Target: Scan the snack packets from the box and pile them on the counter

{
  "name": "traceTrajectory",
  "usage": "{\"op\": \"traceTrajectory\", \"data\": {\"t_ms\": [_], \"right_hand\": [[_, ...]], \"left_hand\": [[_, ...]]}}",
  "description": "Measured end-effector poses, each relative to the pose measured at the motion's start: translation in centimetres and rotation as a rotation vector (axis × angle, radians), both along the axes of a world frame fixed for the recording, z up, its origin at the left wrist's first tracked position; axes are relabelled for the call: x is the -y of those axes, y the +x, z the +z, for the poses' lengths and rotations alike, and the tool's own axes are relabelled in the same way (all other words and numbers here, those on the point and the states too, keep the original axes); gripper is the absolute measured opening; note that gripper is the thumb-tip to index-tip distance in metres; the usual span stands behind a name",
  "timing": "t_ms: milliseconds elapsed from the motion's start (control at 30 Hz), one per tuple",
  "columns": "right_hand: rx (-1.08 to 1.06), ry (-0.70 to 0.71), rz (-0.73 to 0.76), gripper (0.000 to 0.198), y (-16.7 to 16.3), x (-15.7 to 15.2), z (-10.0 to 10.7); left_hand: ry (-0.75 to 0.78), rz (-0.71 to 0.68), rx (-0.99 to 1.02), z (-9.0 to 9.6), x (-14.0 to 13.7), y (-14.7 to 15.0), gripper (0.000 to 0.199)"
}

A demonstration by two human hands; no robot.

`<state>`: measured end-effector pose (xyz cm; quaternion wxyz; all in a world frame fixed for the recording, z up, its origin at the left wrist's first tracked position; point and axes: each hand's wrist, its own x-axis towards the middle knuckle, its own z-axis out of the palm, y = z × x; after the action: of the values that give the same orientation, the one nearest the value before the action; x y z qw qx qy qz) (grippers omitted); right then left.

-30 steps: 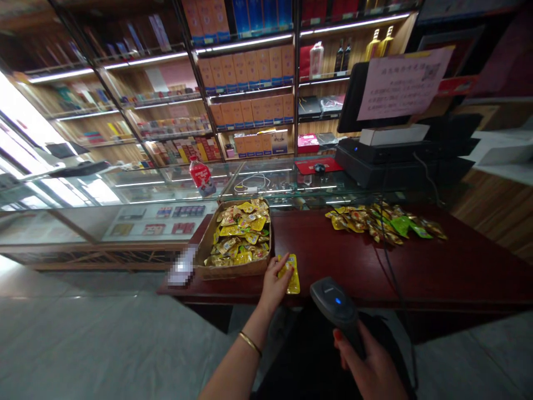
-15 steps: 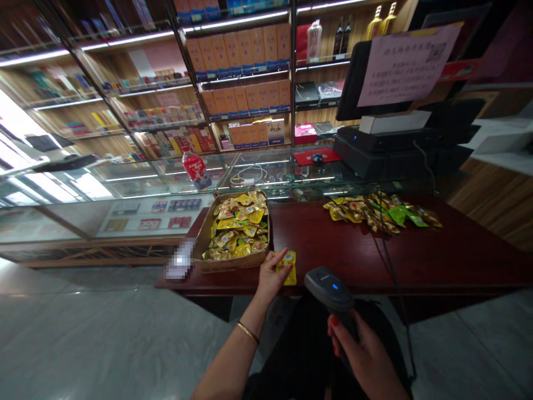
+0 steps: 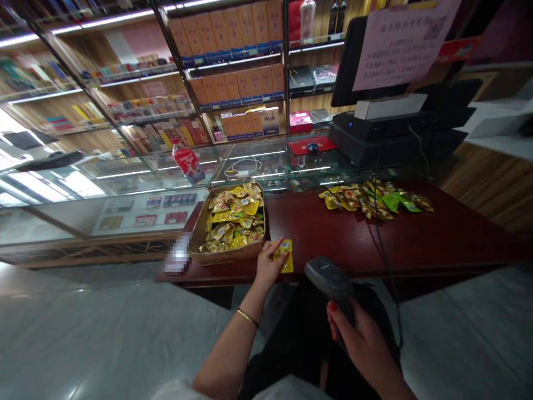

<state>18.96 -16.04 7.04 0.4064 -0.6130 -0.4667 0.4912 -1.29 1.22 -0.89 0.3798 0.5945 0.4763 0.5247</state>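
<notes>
My left hand [image 3: 268, 268] rests at the table's near edge on a small yellow snack packet [image 3: 287, 262]. Its index finger and thumb lie over the packet and hold it against the table; the other fingers are curled and partly hidden. In my right hand [image 3: 358, 339] is a dark grey barcode scanner [image 3: 328, 276], gripped by its handle, its head tilted toward the packet with a gap between them. Just left of the packet stands an open cardboard box [image 3: 229, 258] filled with yellow and gold snack packets [image 3: 237, 216].
A loose pile of gold, yellow and green packets [image 3: 375, 199] lies at the right rear of the red-brown table [image 3: 308, 222]. The scanner's cable [image 3: 385, 250] crosses the table. Behind are a glass counter [image 3: 275, 166], a red-labelled bottle [image 3: 187, 161] and a monitor [image 3: 347, 66].
The view has shifted slightly, so the scene sits higher in the picture. The blue light on the scanner has gone dark. Both hands keep nearly the same pose.
</notes>
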Motion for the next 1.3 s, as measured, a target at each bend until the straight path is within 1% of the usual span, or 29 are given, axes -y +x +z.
{"op": "traceTrajectory", "data": {"t_ms": [133,200,267,333,400,467,533,633,700,767,800,867,900,933,1000,1033,1100,1133,1167,1200,1233,1300], "right_hand": [[-0.016,0.002,-0.032,0.040,0.0,0.5,0.7],[-0.001,0.002,-0.045,0.041,0.3,0.8,0.7],[0.020,-0.003,-0.066,0.045,0.7,1.1,0.6],[0.041,-0.001,-0.091,0.048,1.2,1.2,0.3],[0.053,0.002,-0.111,0.049,1.7,1.3,0.1],[0.056,-0.006,-0.124,0.050,2.1,1.2,0.0],[0.053,-0.019,-0.137,0.050,2.3,1.2,0.0],[0.041,-0.012,-0.200,0.048,2.2,1.2,-0.1],[0.049,0.000,-0.258,0.050,2.2,1.3,-0.3],[0.072,-0.014,-0.275,0.055,2.3,1.3,-0.4],[0.082,-0.034,-0.253,0.057,2.4,1.4,-0.5],[0.086,-0.078,-0.185,0.060,2.8,1.4,-0.5],[0.087,-0.085,-0.172,0.060,2.9,1.4,-0.5],[0.094,-0.076,-0.177,0.059,3.0,1.3,-0.5],[0.124,-0.030,-0.212,0.056,3.1,1.3,-0.5],[0.140,-0.005,-0.230,0.053,3.1,1.3,-0.5],[0.159,0.021,-0.238,0.049,2.9,1.3,-0.6],[0.160,0.029,-0.240,0.047,2.9,1.3,-0.6],[0.157,0.039,-0.245,0.046,2.8,1.4,-0.7],[0.152,0.051,-0.245,0.046,2.7,1.4,-0.7],[0.146,0.057,-0.234,0.045,2.7,1.4,-0.7],[0.140,0.053,-0.195,0.046,2.5,1.4,-0.8]], "left_hand": [[-0.004,-0.035,-0.036,0.7,0.2,0.0,0.052],[-0.023,-0.067,-0.087,0.6,0.2,0.2,0.061],[-0.047,-0.102,-0.152,0.2,-0.1,1.1,0.072],[-0.067,-0.136,-0.188,-0.2,-1.1,2.6,0.077],[-0.100,-0.141,-0.208,-0.3,-3.2,4.9,0.076],[-0.164,-0.097,-0.247,0.1,-6.2,7.3,0.074],[-0.227,-0.052,-0.283,0.9,-9.7,9.8,0.073],[-0.254,-0.060,-0.299,2.4,-15.1,13.1,0.072],[-0.266,-0.064,-0.312,3.4,-18.1,15.1,0.075],[-0.265,-0.070,-0.324,4.3,-20.0,16.9,0.081],[-0.258,-0.076,-0.328,4.7,-20.6,17.7,0.085],[-0.244,-0.091,-0.334,5.6,-20.7,18.6,0.092],[-0.232,-0.098,-0.339,6.0,-20.3,18.5,0.093],[-0.203,-0.104,-0.352,6.5,-19.5,18.0,0.093],[-0.060,-0.110,-0.398,7.6,-17.3,15.5,0.086],[0.057,-0.107,-0.435,8.3,-15.9,13.5,0.080],[0.301,-0.065,-0.513,9.9,-13.3,8.4,0.064],[0.366,-0.020,-0.565,10.7,-12.2,5.4,0.056],[0.381,0.045,-0.628,11.4,-11.4,2.5,0.048],[0.354,0.119,-0.701,12.0,-10.9,-0.2,0.043],[0.301,0.179,-0.783,12.3,-10.5,-2.6,0.042],[0.173,0.231,-0.937,12.3,-10.4,-6.2,0.050]]}}
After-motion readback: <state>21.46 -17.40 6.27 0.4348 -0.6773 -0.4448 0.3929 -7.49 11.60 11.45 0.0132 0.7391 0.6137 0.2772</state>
